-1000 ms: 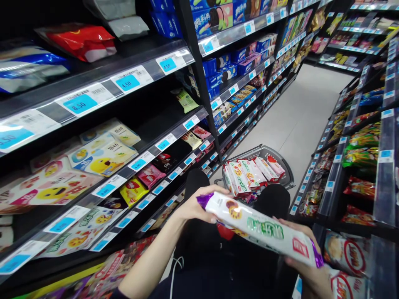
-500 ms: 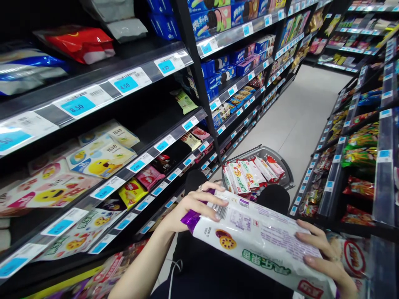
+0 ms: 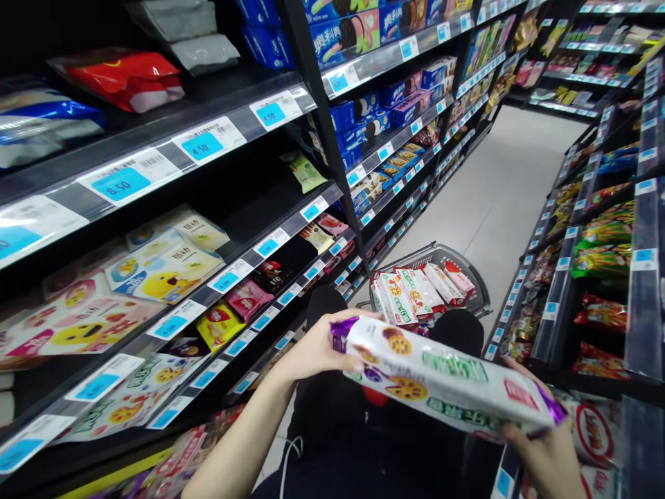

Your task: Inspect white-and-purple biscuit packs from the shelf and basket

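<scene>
A long white cookie package with purple ends, green lettering and cookie pictures is stretched between both hands above my lap. Its left end is gripped by my left hand, thumb on the near side and fingers hidden behind. My right hand holds the right end, thumb below and fingers mostly behind it. Beyond the package, a grey basket on the floor holds several similar white and red packages.
Shelves on the left carry flat biscuit packs, a red bag and blue boxes farther on. Snack racks stand close on the right. A pale floor aisle runs ahead between them.
The package has been turned in both hands, from its text and barcode side to the side with cookie pictures. Both hands have changed their hold on its ends.
</scene>
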Demonstrator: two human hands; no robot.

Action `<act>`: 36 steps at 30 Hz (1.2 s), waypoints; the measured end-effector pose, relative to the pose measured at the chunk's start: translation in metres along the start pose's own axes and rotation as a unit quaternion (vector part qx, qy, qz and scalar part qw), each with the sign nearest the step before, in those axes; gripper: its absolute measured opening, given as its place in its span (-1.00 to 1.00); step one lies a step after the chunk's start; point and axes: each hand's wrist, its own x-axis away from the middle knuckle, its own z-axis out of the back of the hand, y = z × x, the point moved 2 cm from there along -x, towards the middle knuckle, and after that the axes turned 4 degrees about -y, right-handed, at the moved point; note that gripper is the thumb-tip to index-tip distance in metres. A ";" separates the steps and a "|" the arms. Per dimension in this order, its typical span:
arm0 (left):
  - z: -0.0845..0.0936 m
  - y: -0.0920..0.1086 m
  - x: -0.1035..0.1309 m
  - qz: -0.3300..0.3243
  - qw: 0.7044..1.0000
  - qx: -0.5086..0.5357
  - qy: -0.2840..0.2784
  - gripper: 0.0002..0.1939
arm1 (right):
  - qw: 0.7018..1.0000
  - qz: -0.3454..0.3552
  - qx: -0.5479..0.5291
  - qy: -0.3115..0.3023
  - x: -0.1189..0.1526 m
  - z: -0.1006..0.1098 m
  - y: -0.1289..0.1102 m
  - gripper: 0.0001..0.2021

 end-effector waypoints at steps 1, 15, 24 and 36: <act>-0.002 -0.002 -0.001 0.050 0.998 0.038 0.011 -0.38 | 0.998 -0.061 -0.001 0.013 -0.001 0.003 0.009 -0.30; -0.013 -0.059 -0.009 0.202 0.833 0.509 0.082 -0.36 | 0.984 -0.108 -0.106 0.090 0.001 -0.010 0.038 -0.34; -0.035 -0.102 -0.001 0.262 0.789 0.542 0.121 -0.57 | 0.929 0.333 0.044 -0.154 -0.003 -0.015 -0.025 -0.85; -0.013 -0.058 0.000 0.009 0.900 0.423 0.100 -0.24 | 0.952 -0.101 -0.227 -0.178 -0.023 -0.008 0.037 -0.46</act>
